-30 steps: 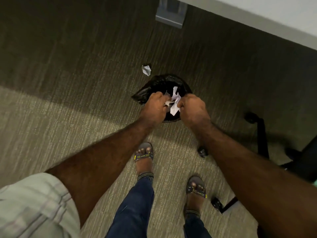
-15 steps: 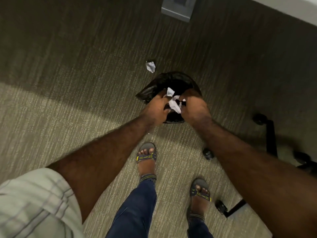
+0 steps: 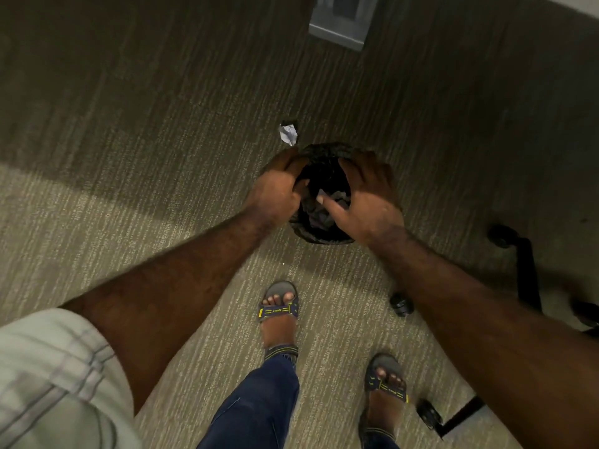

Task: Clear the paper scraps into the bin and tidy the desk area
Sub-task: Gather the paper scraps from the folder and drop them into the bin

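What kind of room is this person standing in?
Most likely an office. The floor is striped commercial carpet, the black wheeled base of a swivel chair stands at the right, and a small bin with a black liner sits near what looks like a desk leg.

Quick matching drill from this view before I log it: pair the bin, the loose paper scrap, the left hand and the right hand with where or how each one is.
Things:
1. bin
2. paper scrap
3. left hand
4. right hand

States:
A. on the carpet just beyond the bin
B. open and empty, spread over the bin's right rim
C. lined with a black bag, scraps inside
D. empty, at the bin's left rim

Pairs: 1-C, 2-A, 3-D, 4-B
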`<state>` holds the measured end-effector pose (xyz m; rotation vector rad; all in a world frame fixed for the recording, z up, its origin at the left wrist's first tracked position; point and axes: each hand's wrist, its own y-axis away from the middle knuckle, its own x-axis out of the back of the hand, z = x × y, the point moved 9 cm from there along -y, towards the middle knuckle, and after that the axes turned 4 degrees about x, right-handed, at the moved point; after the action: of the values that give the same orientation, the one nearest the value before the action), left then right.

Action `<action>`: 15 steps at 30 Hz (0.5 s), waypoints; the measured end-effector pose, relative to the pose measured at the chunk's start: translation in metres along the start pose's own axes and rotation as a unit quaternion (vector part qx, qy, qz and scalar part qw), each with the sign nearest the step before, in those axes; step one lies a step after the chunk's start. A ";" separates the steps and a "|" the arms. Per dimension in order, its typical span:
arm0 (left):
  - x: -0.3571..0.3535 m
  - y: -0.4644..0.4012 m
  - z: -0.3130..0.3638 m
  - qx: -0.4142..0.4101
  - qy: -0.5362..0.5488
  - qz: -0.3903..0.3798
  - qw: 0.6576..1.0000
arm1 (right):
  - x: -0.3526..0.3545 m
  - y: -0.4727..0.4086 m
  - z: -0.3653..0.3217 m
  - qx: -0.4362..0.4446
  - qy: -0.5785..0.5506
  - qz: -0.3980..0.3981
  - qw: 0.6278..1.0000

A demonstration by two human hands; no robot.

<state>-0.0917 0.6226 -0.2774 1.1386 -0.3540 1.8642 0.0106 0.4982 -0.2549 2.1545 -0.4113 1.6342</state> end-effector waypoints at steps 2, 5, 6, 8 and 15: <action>0.005 -0.007 -0.005 -0.006 -0.011 0.016 1.000 | -0.001 -0.005 0.002 0.006 -0.007 0.016 1.000; 0.003 -0.021 -0.014 -0.025 -0.034 0.016 0.999 | -0.006 -0.012 0.008 0.000 -0.023 0.021 1.000; 0.002 -0.029 -0.021 -0.013 -0.040 0.020 0.999 | -0.009 -0.015 0.011 -0.002 -0.022 0.015 1.000; 0.002 -0.041 -0.036 0.027 -0.042 0.034 0.998 | -0.017 -0.022 0.015 0.001 -0.012 0.000 1.000; -0.019 -0.082 -0.081 0.033 -0.046 0.014 0.998 | -0.042 -0.035 0.024 0.004 -0.012 0.020 1.000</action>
<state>-0.0676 0.7090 -0.3528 1.2721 -0.3639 1.8633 0.0351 0.5167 -0.3057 2.1859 -0.4578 1.6360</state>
